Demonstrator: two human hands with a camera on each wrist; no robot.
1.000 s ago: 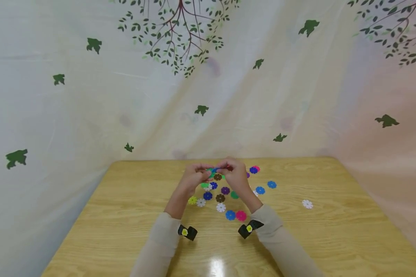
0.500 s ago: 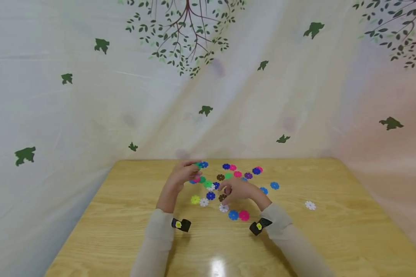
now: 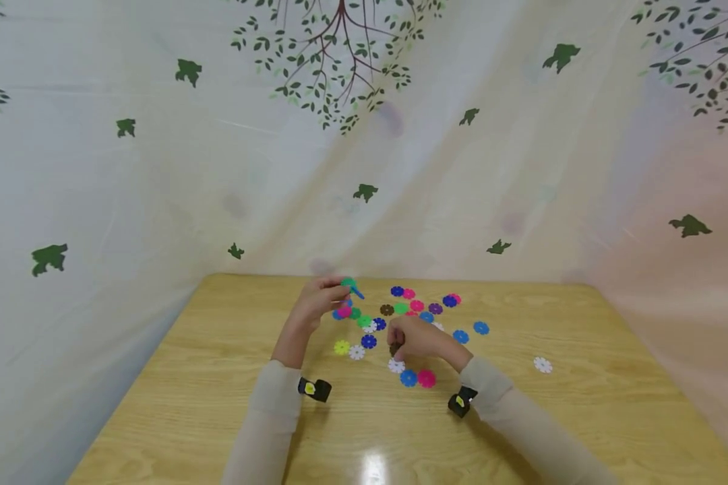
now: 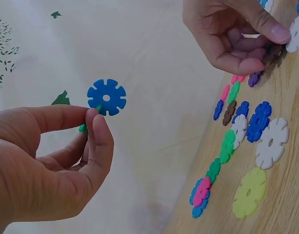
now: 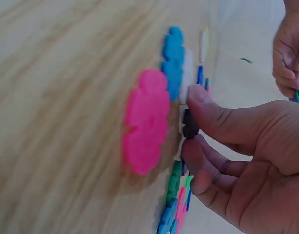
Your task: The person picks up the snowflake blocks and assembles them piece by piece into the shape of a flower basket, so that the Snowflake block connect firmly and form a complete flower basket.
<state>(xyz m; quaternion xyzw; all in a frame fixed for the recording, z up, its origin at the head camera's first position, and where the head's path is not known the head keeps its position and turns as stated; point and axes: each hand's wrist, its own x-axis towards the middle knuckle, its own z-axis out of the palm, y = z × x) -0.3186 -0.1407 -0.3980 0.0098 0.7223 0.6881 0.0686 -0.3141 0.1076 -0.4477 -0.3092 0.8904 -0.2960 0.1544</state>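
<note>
My left hand (image 3: pixel 317 303) pinches a green flower-shaped interlocking disc (image 3: pixel 348 283), with a blue flower disc (image 4: pixel 106 97) slotted into it at an angle. Both discs are held up above the far left part of the table; most of the green one hides behind the fingers in the left wrist view. Down among the scattered discs, my right hand (image 3: pixel 417 340) has thumb and fingertips around the edges of a brown flower disc (image 3: pixel 394 349). A white disc (image 3: pixel 396 366) lies just beside its thumb.
Several loose flower discs lie on the wooden table (image 3: pixel 218 404), including a yellow one (image 3: pixel 342 347), a pink one (image 3: pixel 427 378) and a blue one (image 3: pixel 408 378). A lone white disc (image 3: pixel 542 365) sits far right. A printed cloth (image 3: pixel 279 202) hangs behind the table's back edge.
The hands, together at the back a second ago, have separated. My left hand moved left with the joined green and blue discs; my right came down nearer and took hold of the brown disc.
</note>
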